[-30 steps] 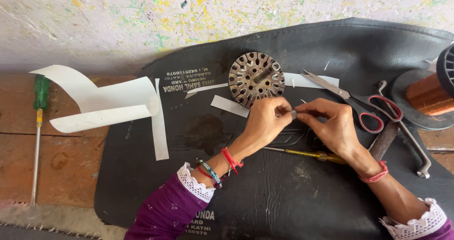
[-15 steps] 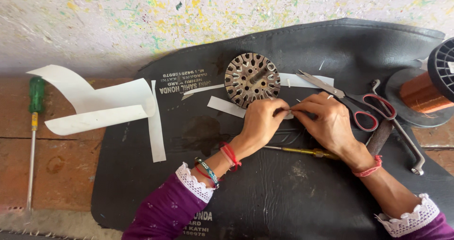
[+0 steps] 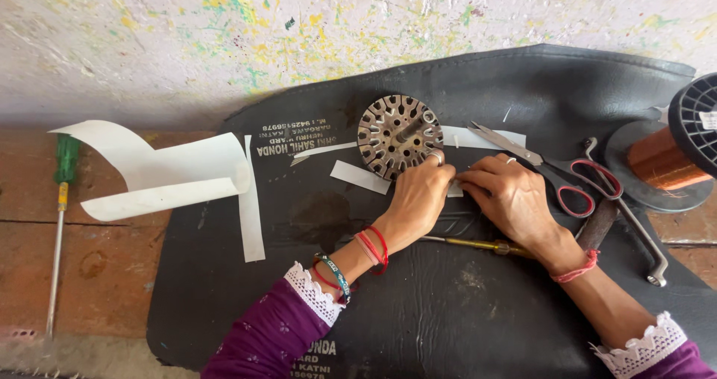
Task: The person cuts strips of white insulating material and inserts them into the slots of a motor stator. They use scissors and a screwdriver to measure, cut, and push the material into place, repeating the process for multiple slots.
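Observation:
My left hand [image 3: 420, 194] and my right hand [image 3: 508, 194] meet fingertip to fingertip over a small white paper strip [image 3: 454, 189] pressed on the black mat [image 3: 448, 304]. Both pinch the strip from either side. Just beyond my left fingers lies a round slotted metal stator core [image 3: 396, 135]. Another white paper piece [image 3: 360, 177] lies left of my left hand. A thin yellow-handled tool [image 3: 463, 243] lies under my wrists.
Red-handled scissors [image 3: 553, 171] and a metal wrench [image 3: 635, 230] lie right of my hands. A black spool of copper wire [image 3: 672, 155] stands at the far right. Curled white paper sheets [image 3: 172, 174] lie at left, a green-handled screwdriver [image 3: 61, 215] on the floor.
Both hands have stayed together on the small paper strip, lowering slightly toward the mat. The camera view shifted a little; nothing else moved.

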